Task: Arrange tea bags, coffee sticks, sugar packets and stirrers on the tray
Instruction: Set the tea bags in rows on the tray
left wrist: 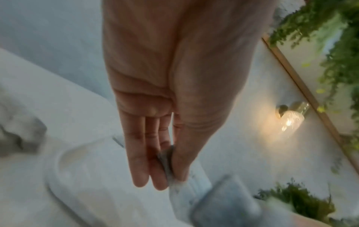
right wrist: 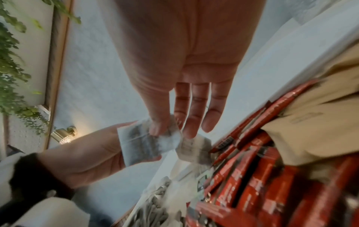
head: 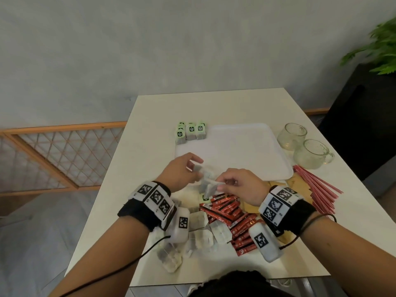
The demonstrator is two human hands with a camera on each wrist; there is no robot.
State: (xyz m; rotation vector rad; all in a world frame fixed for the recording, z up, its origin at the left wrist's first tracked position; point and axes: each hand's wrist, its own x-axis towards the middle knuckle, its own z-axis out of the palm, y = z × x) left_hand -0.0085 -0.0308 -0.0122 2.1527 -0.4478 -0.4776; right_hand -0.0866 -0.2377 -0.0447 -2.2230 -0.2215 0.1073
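Note:
Above the tray's near edge, my left hand [head: 194,166] pinches a grey tea bag [head: 201,171] between thumb and fingers [left wrist: 147,169]. My right hand [head: 220,183] pinches another tea bag [head: 211,188] with thumb and forefinger; this bag [right wrist: 147,141] overlaps the left hand's. Whether the two are tangled, I cannot tell. The white tray [head: 235,151] carries several green-tagged tea bags [head: 190,132] in its far left corner. Loose tea bags [head: 201,232] and red coffee sticks [head: 231,215] lie piled under my wrists. Brown sugar packets [head: 299,183] and red stirrers [head: 317,187] lie to the right.
Two glass cups [head: 292,136] [head: 312,154] stand right of the tray, near the table's right edge. A dark cabinet with a plant [head: 381,46] stands beyond them. A wooden lattice rail [head: 55,155] runs along the left, below the table.

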